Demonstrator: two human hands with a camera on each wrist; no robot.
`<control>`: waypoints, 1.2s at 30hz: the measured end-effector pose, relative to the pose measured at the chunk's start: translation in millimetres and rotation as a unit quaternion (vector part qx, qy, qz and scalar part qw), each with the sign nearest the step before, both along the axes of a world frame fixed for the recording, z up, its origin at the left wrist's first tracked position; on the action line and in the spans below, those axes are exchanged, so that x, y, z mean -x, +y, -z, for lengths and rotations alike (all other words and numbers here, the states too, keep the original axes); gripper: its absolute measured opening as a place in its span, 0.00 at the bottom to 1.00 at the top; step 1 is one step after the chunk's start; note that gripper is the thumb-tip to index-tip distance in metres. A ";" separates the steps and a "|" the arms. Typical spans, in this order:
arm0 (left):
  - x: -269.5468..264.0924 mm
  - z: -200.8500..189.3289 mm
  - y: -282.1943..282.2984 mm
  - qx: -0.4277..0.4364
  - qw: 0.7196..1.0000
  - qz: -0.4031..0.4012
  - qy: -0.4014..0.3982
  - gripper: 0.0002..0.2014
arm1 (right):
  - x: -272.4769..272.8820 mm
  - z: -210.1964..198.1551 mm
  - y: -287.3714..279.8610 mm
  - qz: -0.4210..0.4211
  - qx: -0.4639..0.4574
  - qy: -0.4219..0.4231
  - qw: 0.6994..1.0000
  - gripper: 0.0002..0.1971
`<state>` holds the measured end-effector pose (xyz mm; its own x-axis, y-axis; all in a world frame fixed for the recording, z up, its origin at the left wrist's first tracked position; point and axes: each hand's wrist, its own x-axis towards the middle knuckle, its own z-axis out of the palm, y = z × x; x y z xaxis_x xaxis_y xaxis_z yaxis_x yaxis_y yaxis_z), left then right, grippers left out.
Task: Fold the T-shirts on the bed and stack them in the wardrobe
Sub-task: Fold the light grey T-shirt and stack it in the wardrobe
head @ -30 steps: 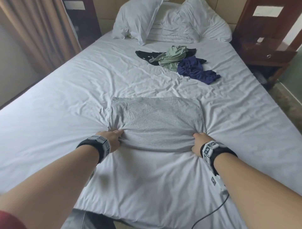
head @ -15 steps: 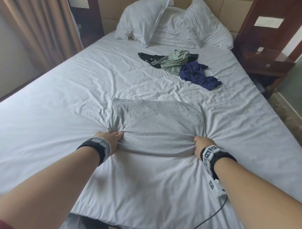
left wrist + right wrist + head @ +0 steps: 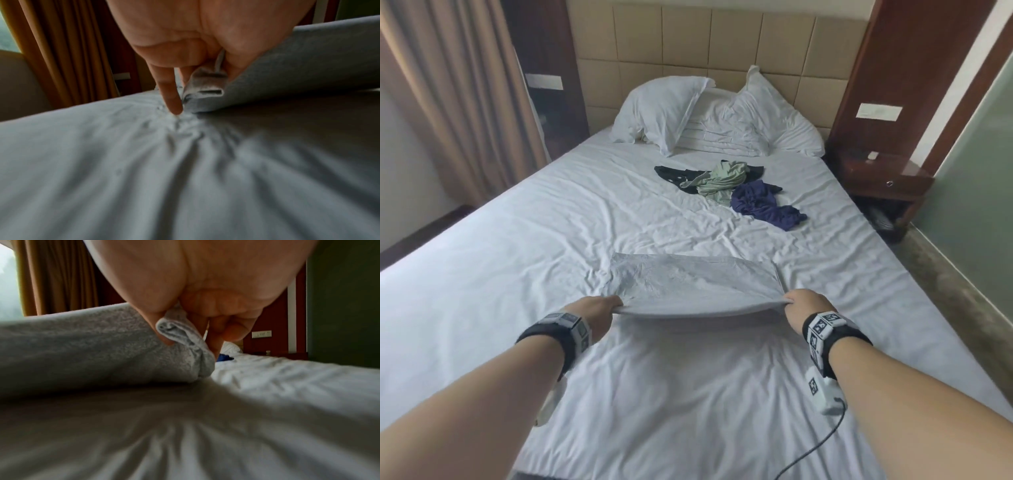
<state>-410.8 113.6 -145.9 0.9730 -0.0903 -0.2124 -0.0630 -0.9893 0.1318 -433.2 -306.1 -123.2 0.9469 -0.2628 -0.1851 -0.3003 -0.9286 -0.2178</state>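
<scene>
Two white pillows [image 3: 664, 109] propped against tan padded headboard [image 3: 709, 44], crumpled. Brown curtain [image 3: 448, 92] hangs at L. Dark wood nightstand [image 3: 883, 178] at R w/ small white item on top. Wall switch plates [image 3: 879, 112] on both wood side panels. Black cable [image 3: 815, 448] trails nr foot.

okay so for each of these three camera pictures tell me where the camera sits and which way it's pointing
Head: sits high at the bed's foot, facing the headboard; both forearms show, left hand and right hand gripping the grey T-shirt.
Left wrist: under the wrist, low over the sheet, facing the curtain; palm and fingers show.
Right wrist: under the wrist, low, facing the bedside table; palm shows.
Shared: every view shows the grey T-shirt's lifted near edge.
</scene>
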 end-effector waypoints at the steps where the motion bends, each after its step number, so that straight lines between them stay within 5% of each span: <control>1: 3.5 -16.9 0.2 0.005 1.000 -0.003 -0.008 0.16 | 4.8 -13.3 -1.8 -0.003 0.001 -0.008 1.000 0.08; 9: 53.0 -168.3 6.7 0.081 0.985 -0.028 -0.150 0.09 | 70.2 -149.8 -14.9 -0.018 0.000 -0.138 0.990 0.16; 15: 83.8 -229.3 3.0 0.165 0.968 -0.034 -0.187 0.07 | 118.1 -209.5 -25.7 -0.032 -0.058 -0.193 0.979 0.23; 18: 87.9 -225.8 -0.1 0.210 0.963 -0.041 -0.161 0.02 | 135.2 -199.6 -33.4 -0.025 -0.056 -0.178 0.982 0.23; 26: 80.1 -137.4 -14.2 0.249 0.962 -0.113 -0.021 0.02 | 131.1 -101.2 -60.2 -0.003 -0.058 -0.047 0.997 0.18; 36: 27.9 -97.8 -36.9 0.404 0.893 -0.198 0.014 0.05 | 91.3 -65.6 -78.3 0.077 -0.090 -0.082 0.990 0.13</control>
